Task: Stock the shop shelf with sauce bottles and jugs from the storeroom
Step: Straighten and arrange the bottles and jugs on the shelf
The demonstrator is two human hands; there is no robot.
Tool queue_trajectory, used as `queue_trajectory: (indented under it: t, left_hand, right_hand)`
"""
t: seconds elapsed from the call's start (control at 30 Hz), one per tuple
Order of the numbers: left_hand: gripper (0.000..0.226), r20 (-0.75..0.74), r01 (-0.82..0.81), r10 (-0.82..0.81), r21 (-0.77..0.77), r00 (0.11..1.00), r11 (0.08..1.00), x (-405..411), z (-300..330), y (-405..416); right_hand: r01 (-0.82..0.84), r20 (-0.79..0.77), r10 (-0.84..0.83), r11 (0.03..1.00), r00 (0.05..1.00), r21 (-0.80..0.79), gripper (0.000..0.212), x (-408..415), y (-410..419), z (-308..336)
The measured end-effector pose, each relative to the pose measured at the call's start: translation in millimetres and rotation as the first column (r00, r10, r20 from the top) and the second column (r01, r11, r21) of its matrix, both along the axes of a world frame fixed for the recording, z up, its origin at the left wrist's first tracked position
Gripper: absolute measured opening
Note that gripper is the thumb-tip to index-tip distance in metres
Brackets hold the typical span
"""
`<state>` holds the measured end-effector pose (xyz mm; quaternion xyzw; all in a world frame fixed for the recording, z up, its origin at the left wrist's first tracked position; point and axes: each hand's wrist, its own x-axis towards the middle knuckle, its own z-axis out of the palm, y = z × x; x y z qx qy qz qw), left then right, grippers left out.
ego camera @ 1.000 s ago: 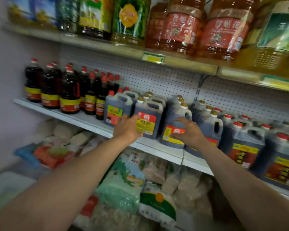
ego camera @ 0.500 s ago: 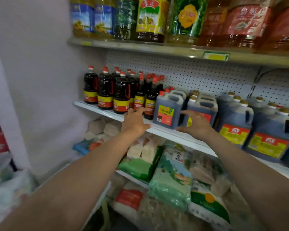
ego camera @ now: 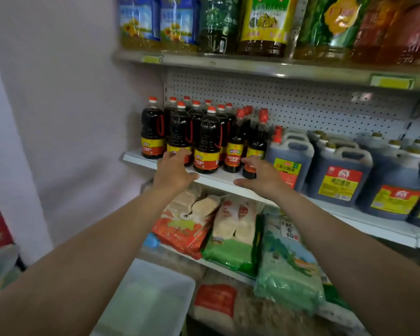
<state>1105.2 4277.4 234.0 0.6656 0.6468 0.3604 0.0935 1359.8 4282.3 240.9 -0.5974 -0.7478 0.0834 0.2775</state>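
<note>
Presently I judge straightening underway: my left hand [ego camera: 174,172] and right hand [ego camera: 262,175] hover spread, holding nothing, before the red-capped dark plastic sauce bottles [ego camera: 206,141] on the white metal shelf [ego camera: 218,178]; next, nudge them flush.

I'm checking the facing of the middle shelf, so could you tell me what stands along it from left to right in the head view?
Large dark sauce bottles with red caps → slimmer dark bottles with red necks → dark jug with a green and yellow label → dark jugs with red and yellow labels.
</note>
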Motion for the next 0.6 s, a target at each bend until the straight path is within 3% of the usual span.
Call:
queue_trajectory:
  t: [0.33, 0.6]
  left_hand:
    - [0.069, 0.085, 0.062, -0.063, 0.011, 0.994, 0.998, -44, -18, 117]
    - [0.071, 0.101, 0.215, -0.21, -0.043, 0.972, 0.976, -49, -37, 202]
  right_hand:
    - [0.013, -0.186, -0.019, 0.999, 0.982, -0.033, 0.073, -67, 132, -15]
    - [0.127, -0.315, -0.15, 0.988, 0.937, -0.093, 0.076, -89, 219, -31]
